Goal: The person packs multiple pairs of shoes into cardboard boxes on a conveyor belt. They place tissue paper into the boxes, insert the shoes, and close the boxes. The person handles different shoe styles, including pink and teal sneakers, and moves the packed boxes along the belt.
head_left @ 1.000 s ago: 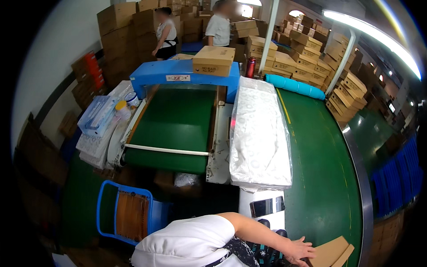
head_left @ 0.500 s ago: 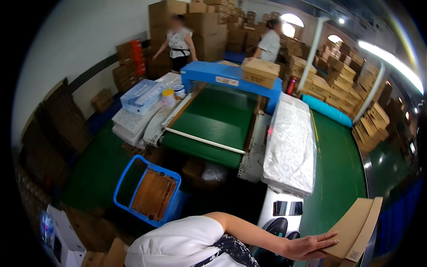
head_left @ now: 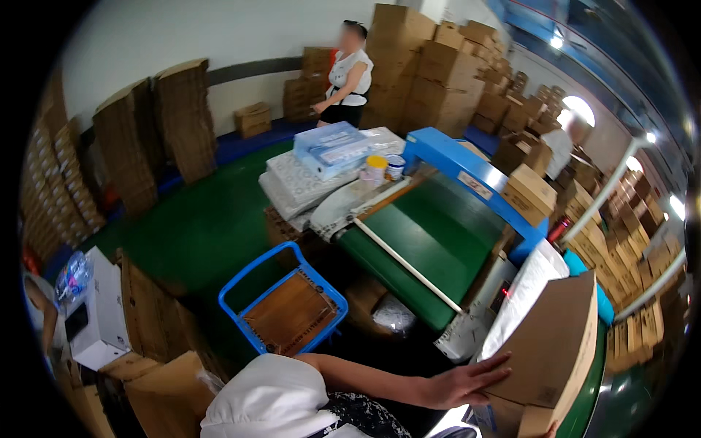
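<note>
Plainly, the cardboard box [head_left: 544, 343] is tilted at the lower right, in front of the white plastic-wrapped stack [head_left: 524, 299]; the left hand [head_left: 460, 385] lies against it, fingers nearly straight and slightly spread, not curled round, and whether they grip or only steady it I cannot tell; what seems a fingertip of the right hand [head_left: 552, 430] shows at the lower edge, its hold hidden. I judge the box could slip or twist, since flat fingers give little hook on card; swung wide, it might snag and tear the plastic wrap. A green work surface [head_left: 588, 390] shows beside the box; farther left, a green conveyor belt [head_left: 431, 252] passes under a blue housing [head_left: 467, 175], and a blue-framed chair [head_left: 288, 314] stands nearer; beyond the green floor [head_left: 182, 248], a co-worker [head_left: 350, 80] stands near tall cartons [head_left: 398, 66].
</note>
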Available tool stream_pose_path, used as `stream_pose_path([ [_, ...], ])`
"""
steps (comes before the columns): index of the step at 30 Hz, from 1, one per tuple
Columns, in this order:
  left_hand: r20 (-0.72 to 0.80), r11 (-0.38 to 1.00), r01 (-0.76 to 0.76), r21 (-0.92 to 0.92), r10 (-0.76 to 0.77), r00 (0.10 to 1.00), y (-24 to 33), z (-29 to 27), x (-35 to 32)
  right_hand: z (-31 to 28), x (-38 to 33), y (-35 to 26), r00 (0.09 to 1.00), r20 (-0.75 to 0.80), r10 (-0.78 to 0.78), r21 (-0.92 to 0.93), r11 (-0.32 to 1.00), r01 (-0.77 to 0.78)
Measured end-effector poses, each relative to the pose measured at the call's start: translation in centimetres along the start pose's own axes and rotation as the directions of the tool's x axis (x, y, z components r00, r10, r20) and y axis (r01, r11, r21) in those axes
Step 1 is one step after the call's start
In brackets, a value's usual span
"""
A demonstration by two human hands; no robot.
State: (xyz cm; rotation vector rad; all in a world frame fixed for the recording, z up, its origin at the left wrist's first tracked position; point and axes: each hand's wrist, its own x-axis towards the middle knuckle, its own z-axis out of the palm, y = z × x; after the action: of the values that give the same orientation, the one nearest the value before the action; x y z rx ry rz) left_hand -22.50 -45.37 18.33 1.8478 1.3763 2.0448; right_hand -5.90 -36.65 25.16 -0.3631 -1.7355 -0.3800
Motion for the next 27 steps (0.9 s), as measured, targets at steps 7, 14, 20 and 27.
stream_pose_path([
  [7,-0.242,0.943,0.125,0.307,-0.05,0.969,0.1,-12.6,-6.6,10.5,-0.3,-8.9,0.98,0.177,-0.088,0.655,0.754,-0.051],
  [14,-0.542,0.711,0.583,0.392,-0.334,0.771,0.8,-18.5,-17.4,17.7,-1.3,-15.6,0.848,0.523,-0.089,0.817,0.334,-0.469],
  [20,-0.812,0.57,0.821,-0.02,-0.489,0.319,5.1,-19.0,-23.1,23.4,-1.8,-19.3,0.678,0.699,-0.228,0.693,-0.021,-0.721],
  [27,-0.526,0.363,0.388,-0.847,-0.676,-0.516,6.2,-19.1,-22.7,34.0,-3.5,-20.0,0.475,0.71,-0.52,0.443,-0.195,-0.875],
])
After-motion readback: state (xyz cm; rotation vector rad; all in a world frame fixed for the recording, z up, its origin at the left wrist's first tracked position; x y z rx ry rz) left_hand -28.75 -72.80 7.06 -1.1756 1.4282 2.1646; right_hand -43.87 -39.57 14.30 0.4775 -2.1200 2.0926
